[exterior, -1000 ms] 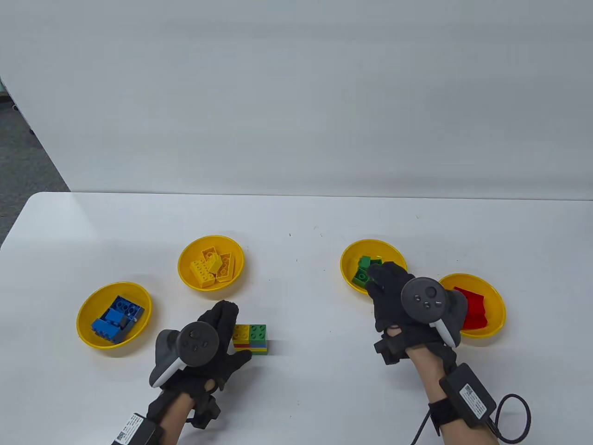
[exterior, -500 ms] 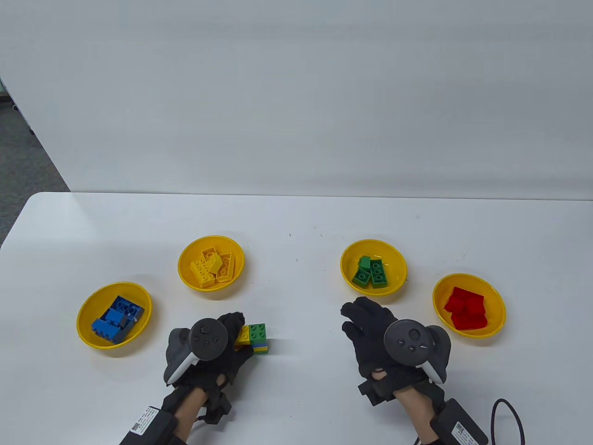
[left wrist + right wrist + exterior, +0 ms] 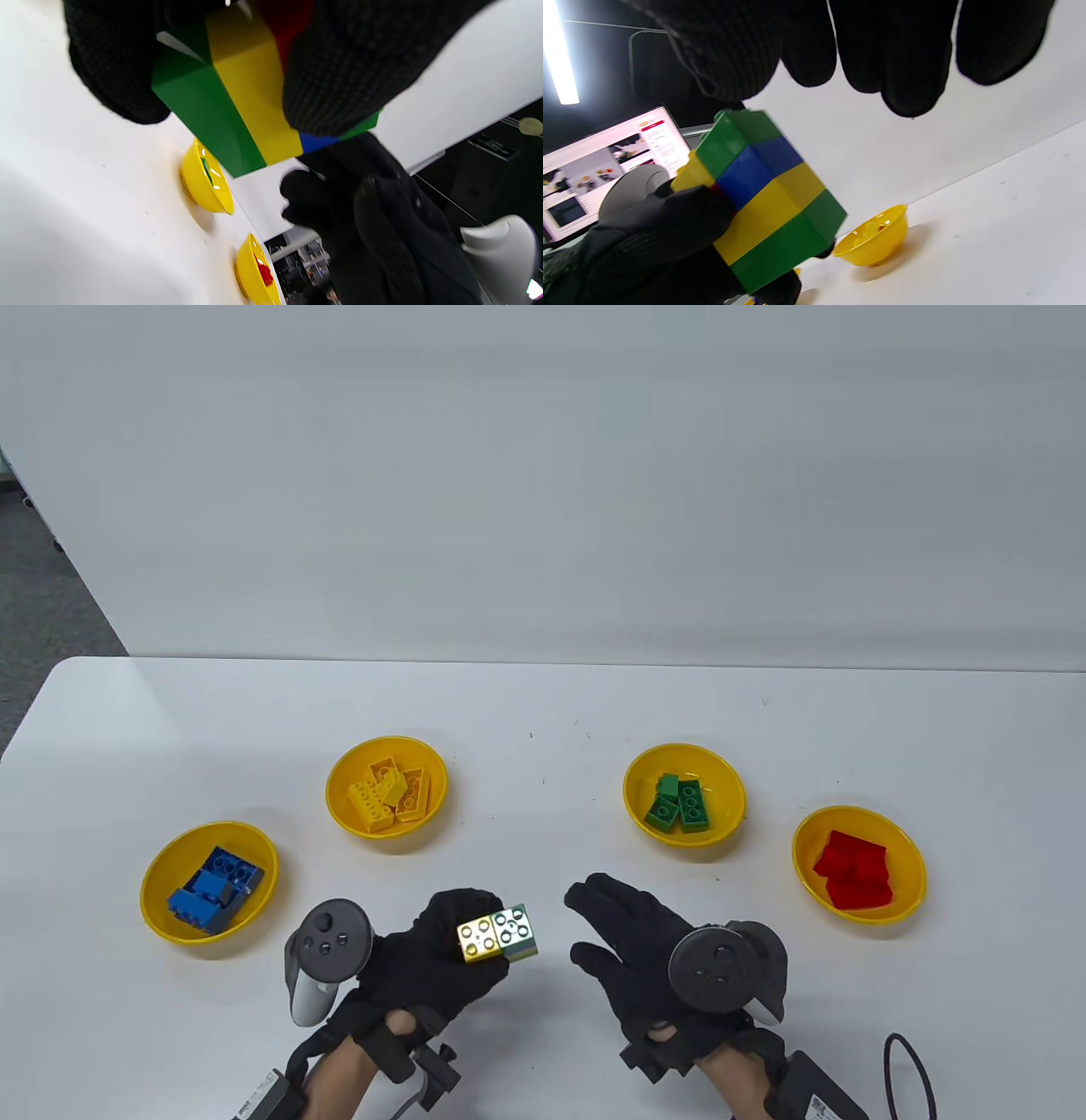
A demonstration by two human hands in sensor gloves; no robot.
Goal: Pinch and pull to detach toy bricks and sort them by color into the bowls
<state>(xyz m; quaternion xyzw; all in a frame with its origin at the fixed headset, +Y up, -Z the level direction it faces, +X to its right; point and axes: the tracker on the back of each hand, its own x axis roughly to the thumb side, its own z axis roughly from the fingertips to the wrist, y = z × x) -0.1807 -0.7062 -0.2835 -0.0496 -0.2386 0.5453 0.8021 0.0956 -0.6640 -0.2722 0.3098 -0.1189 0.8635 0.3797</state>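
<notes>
On the white table (image 3: 543, 712), four yellow bowls are sitting in an arc: the blue-brick bowl (image 3: 209, 882) at nine o'clock of the hands, the yellow-brick bowl (image 3: 386, 786) at eleven, the green-brick bowl (image 3: 684, 793) at one, and the red-brick bowl (image 3: 859, 864) at three. At six o'clock, near the front edge, the left hand (image 3: 437, 963) is gripping the brick stack (image 3: 497, 934) with fingers and thumb curled round it, holding it tipped above the table. The stack is showing green, blue, yellow and red layers in the wrist views. The right hand (image 3: 645, 950) is hovering just beside it at three o'clock, fingers spread and holding nothing, not touching the stack.
</notes>
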